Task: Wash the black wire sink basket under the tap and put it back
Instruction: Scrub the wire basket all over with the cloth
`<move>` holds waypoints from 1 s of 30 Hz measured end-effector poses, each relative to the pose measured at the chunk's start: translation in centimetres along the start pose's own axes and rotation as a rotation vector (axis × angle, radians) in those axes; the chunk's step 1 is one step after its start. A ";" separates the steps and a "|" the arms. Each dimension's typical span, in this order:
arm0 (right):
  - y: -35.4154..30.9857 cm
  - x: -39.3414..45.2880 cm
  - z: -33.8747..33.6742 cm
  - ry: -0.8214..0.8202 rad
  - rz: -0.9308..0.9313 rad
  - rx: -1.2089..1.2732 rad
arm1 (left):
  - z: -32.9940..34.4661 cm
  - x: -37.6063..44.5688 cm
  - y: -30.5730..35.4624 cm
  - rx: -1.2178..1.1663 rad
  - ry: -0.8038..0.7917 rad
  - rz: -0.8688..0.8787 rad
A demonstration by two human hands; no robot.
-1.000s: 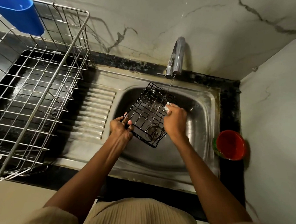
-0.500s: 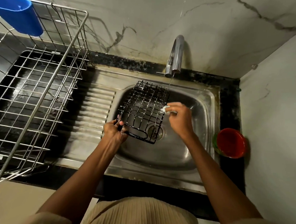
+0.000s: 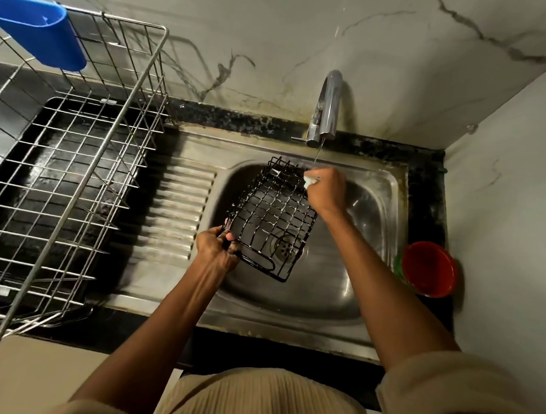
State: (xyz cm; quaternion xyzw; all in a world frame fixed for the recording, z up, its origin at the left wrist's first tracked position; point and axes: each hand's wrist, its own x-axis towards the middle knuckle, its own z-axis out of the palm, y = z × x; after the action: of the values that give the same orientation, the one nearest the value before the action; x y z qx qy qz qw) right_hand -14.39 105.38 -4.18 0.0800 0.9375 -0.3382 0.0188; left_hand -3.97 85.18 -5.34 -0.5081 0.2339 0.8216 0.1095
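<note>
Black wire basket (image 3: 272, 218): centre of frame, tilted over the steel sink (image 3: 383, 193), gripped at its lower-left corner by the left hand (image 3: 216, 247). Right hand (image 3: 325, 189) at its upper-right edge, pinching a small white item (unclear what), under the tap (image 3: 327, 106). Steel dish rack (image 3: 65, 164) with blue cup (image 3: 42, 35), left. Red bowl (image 3: 428, 268) on the bench, right.

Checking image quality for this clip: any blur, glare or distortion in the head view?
Head view: wide-angle bending bows the silver dish rack and walls; lighting is dim, with glare on the steel sink and tap; the right hand is slightly smeared, while the black wire basket and left hand read clearly.
</note>
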 end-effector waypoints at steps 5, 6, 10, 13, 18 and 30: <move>-2.0 -6.0 0.9 -0.121 -0.151 -0.050 | 0.0 0.6 0.1 -0.034 0.041 0.024; -2.4 -7.9 0.9 -0.111 -0.212 -0.047 | 0.0 0.7 0.1 -0.037 0.044 0.029; -2.3 -13.8 0.8 -0.025 -0.464 0.023 | 0.0 0.9 0.2 -0.043 0.084 0.047; -0.5 -13.3 0.2 -0.011 -0.459 0.170 | 0.2 0.7 0.1 -0.035 0.096 0.067; 2.6 -7.4 -0.7 -0.005 0.085 0.423 | 1.2 -0.2 -0.6 0.014 0.099 0.097; -0.4 1.3 -1.7 -0.401 0.538 1.018 | 4.8 -4.7 -0.4 0.422 0.113 0.371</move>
State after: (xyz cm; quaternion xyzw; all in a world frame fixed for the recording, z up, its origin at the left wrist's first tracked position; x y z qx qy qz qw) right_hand -15.66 106.33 -2.71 0.2479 0.5832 -0.7356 0.2392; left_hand -5.40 88.14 0.52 -0.4675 0.4946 0.7311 0.0475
